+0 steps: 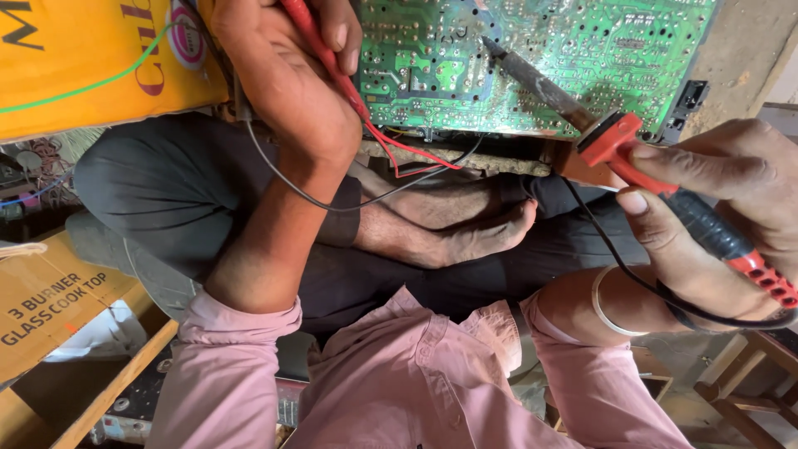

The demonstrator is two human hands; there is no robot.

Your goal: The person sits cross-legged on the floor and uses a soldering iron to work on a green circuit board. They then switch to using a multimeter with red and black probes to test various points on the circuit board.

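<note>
A green circuit board [573,58] lies solder side up at the top of the head view, in front of my crossed legs. My right hand [715,208] grips a soldering iron [615,137] by its red and black handle. The iron's dark metal tip rests on the board near its middle. My left hand [283,75] is closed around a thin red probe [328,58] at the board's left edge. Red and black wires [399,162] trail from that hand down over my leg.
A yellow carton [83,58] with a green wire across it sits at the top left. A brown cardboard box [50,308] and wooden slats lie at the lower left. My bare foot [465,237] rests below the board. Wooden furniture legs [748,391] show at the lower right.
</note>
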